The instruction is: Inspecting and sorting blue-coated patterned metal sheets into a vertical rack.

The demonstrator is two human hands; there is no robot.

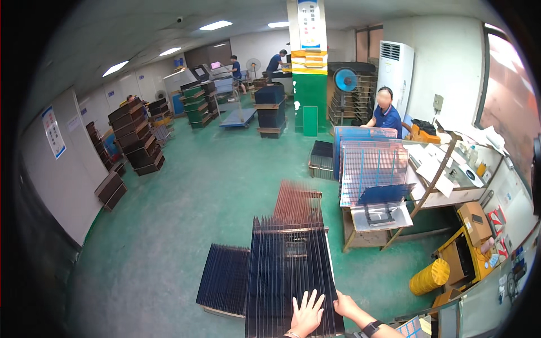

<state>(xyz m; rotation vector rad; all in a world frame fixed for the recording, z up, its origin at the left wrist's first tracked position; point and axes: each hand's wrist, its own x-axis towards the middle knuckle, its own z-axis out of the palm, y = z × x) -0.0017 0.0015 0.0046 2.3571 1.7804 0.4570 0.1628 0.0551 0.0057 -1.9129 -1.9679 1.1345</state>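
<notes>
Below me stands a rack of thin dark panels [284, 270], set on edge in a close row. My left hand [307, 313] lies over the near part of the row, fingers spread, palm toward the panel edges. At the row's right edge my right hand [345, 305] is closed, its fingers curled against the outermost panel; what it grips, if anything, is hidden. A dark band [372, 328] circles my right wrist. To the left of the rack sits a lower batch of dark panels [223, 279]. Just beyond, a row of reddish-brown panels [298, 201] looks blurred.
At right, large framed panels [373, 169] lean on a workbench [445, 195] strewn with papers; a person [387, 117] is behind them. A yellow roll [429, 276] lies near a yellow cart [479, 253]. Stacked racks [135, 138], a flat trolley [237, 118] and a green pillar [310, 101] stand farther off.
</notes>
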